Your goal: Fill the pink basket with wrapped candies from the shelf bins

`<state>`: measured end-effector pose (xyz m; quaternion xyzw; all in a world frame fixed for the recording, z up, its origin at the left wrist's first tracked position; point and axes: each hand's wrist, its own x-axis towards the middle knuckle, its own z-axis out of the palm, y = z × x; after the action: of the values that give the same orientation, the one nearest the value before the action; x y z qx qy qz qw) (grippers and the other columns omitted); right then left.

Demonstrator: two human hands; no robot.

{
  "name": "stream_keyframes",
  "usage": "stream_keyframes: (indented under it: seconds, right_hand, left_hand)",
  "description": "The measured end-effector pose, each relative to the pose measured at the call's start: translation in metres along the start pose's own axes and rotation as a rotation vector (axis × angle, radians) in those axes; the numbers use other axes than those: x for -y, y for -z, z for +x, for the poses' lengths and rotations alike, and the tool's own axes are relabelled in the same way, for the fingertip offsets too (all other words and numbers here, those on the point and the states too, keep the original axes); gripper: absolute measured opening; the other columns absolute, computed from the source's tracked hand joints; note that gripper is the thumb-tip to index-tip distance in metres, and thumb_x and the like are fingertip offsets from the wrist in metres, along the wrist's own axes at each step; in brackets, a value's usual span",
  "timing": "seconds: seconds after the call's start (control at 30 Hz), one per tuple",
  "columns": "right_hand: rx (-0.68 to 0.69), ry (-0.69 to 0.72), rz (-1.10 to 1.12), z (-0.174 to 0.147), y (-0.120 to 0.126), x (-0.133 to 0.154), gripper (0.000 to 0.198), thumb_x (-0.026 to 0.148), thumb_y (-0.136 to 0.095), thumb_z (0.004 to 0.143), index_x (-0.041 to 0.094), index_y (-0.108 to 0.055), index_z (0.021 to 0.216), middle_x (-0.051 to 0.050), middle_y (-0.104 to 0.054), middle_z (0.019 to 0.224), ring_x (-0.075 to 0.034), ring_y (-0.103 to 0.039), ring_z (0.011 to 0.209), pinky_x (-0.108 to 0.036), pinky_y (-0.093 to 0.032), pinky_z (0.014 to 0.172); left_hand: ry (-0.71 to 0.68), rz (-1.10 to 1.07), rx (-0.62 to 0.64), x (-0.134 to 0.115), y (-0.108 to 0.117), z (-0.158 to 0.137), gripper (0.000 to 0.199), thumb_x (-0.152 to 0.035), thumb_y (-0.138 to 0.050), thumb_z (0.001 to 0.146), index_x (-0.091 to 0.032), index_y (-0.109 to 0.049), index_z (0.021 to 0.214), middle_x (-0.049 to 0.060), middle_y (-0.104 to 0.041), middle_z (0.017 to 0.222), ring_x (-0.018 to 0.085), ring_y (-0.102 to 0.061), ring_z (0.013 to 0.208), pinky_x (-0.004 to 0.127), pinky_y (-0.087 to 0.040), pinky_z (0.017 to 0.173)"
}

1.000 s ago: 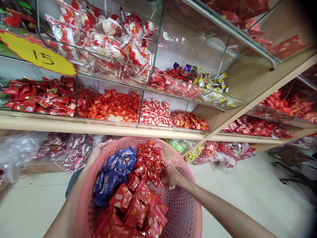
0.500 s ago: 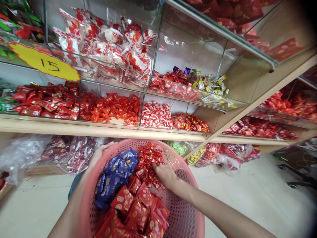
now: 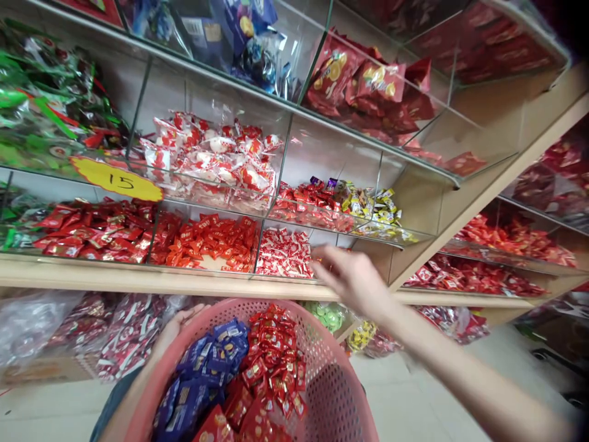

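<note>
A pink perforated plastic basket [image 3: 340, 356] is tilted toward me below the shelf. My left hand [image 3: 177, 328] grips its far left rim, fingers along the outside. Inside lie blue candy packets [image 3: 214, 356], small red-wrapped candies [image 3: 276, 344] and larger red packets [image 3: 218, 426] at the near side. My right hand [image 3: 352, 276], slightly blurred, is raised above the basket in front of the lowest shelf row. Its fingers are curved and apart, with nothing visible in them. Close to its fingertips are red-and-white wrapped candies [image 3: 284, 252]; the hand mostly covers the compartment to their right.
Glass dividers split the shelves into compartments with orange-red candies [image 3: 211, 239], dark red candies [image 3: 99, 230] and yellow-wrapped candies [image 3: 380, 209]. A yellow price tag [image 3: 117, 179] reads 15. The wooden shelf edge [image 3: 115, 276] runs above the basket. Bagged goods [image 3: 129, 334] stand underneath.
My right hand has left the red candies in the basket and moved up to the lowest shelf row. The view has tilted upward; my left hand stays on the rim.
</note>
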<state>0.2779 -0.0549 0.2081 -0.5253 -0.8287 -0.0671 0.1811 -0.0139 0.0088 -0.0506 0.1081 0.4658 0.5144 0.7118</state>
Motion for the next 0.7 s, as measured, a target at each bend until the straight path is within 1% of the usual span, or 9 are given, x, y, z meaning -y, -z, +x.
stream_keyframes:
  seconds: [0.07, 0.1, 0.17, 0.23, 0.3, 0.4, 0.47, 0.6, 0.7]
  right_hand:
    - [-0.175, -0.031, -0.045, 0.039, 0.040, -0.014, 0.026, 0.032, -0.039, 0.086, 0.013, -0.056, 0.094, -0.002, -0.059, 0.067, -0.009, -0.051, 0.058, -0.023, -0.039, 0.061]
    - [-0.223, -0.056, -0.087, 0.057, 0.055, -0.022, 0.025, 0.030, -0.041, 0.084, 0.012, -0.058, 0.092, -0.003, -0.060, 0.069, -0.010, -0.052, 0.061, -0.024, -0.039, 0.063]
    - [-0.235, -0.135, -0.189, 0.089, 0.070, -0.039, 0.022, 0.028, -0.048, 0.079, 0.012, -0.060, 0.086, -0.004, -0.061, 0.073, -0.012, -0.054, 0.067, -0.026, -0.041, 0.067]
    - [-0.140, -0.267, -0.292, 0.113, 0.072, -0.052, 0.021, 0.028, -0.054, 0.074, 0.011, -0.062, 0.081, -0.007, -0.062, 0.074, -0.014, -0.056, 0.070, -0.027, -0.042, 0.068]
    - [0.024, -0.410, -0.357, 0.128, 0.065, -0.059, 0.024, 0.031, -0.059, 0.069, 0.009, -0.062, 0.079, -0.008, -0.062, 0.071, -0.016, -0.058, 0.070, -0.028, -0.044, 0.068]
    - [0.213, -0.512, -0.377, 0.140, 0.056, -0.063, 0.026, 0.030, -0.063, 0.066, 0.007, -0.063, 0.077, -0.008, -0.062, 0.065, -0.017, -0.060, 0.066, -0.029, -0.047, 0.067]
    - [0.237, -0.529, -0.364, 0.145, 0.053, -0.066, 0.022, 0.027, -0.061, 0.067, 0.007, -0.063, 0.077, -0.008, -0.063, 0.064, -0.016, -0.061, 0.065, -0.028, -0.048, 0.067]
    - [0.141, -0.576, -0.315, 0.154, 0.053, -0.076, 0.019, 0.023, -0.059, 0.070, 0.007, -0.063, 0.079, -0.009, -0.064, 0.063, -0.016, -0.062, 0.060, -0.026, -0.049, 0.064]
    - [0.205, -0.630, -0.208, 0.160, 0.048, -0.083, 0.017, 0.022, -0.061, 0.068, 0.008, -0.062, 0.078, -0.007, -0.063, 0.059, -0.015, -0.061, 0.053, -0.025, -0.050, 0.057]
  left_hand:
    - [-0.059, 0.022, -0.005, 0.001, 0.003, 0.003, 0.021, -0.013, -0.043, 0.078, -0.020, -0.058, 0.091, 0.002, -0.070, 0.078, 0.020, -0.064, 0.086, 0.033, -0.049, 0.084]
    - [-0.074, 0.026, -0.004, 0.001, 0.004, 0.004, 0.021, -0.013, -0.042, 0.078, -0.020, -0.058, 0.090, 0.001, -0.070, 0.078, 0.019, -0.064, 0.088, 0.032, -0.048, 0.086]
    - [-0.065, 0.018, 0.000, 0.000, 0.006, 0.005, 0.021, -0.013, -0.041, 0.078, -0.022, -0.057, 0.089, -0.001, -0.070, 0.078, 0.019, -0.062, 0.091, 0.031, -0.045, 0.090]
    - [-0.039, -0.001, -0.001, -0.001, 0.006, 0.006, 0.020, -0.014, -0.041, 0.078, -0.023, -0.056, 0.089, -0.002, -0.070, 0.077, 0.018, -0.061, 0.095, 0.030, -0.044, 0.092]
    - [-0.024, -0.008, -0.005, -0.002, 0.006, 0.007, 0.020, -0.014, -0.042, 0.078, -0.023, -0.056, 0.089, -0.002, -0.070, 0.077, 0.019, -0.059, 0.097, 0.030, -0.045, 0.091]
    - [-0.020, 0.019, -0.015, -0.001, 0.007, 0.008, 0.021, -0.016, -0.043, 0.076, -0.022, -0.057, 0.091, -0.001, -0.070, 0.077, 0.021, -0.061, 0.095, 0.031, -0.049, 0.085]
    - [-0.026, 0.038, -0.006, 0.000, 0.008, 0.008, 0.025, -0.016, -0.047, 0.075, -0.020, -0.057, 0.097, 0.001, -0.071, 0.077, 0.022, -0.063, 0.090, 0.033, -0.051, 0.081]
    - [-0.056, 0.008, -0.048, 0.000, 0.006, 0.008, 0.043, -0.010, -0.047, 0.074, -0.010, -0.051, 0.116, 0.006, -0.070, 0.077, 0.021, -0.066, 0.079, 0.030, -0.052, 0.074]
    - [-0.065, -0.018, -0.058, -0.001, 0.004, 0.008, 0.050, -0.007, -0.042, 0.076, -0.005, -0.042, 0.125, 0.008, -0.070, 0.077, 0.020, -0.066, 0.074, 0.028, -0.052, 0.072]
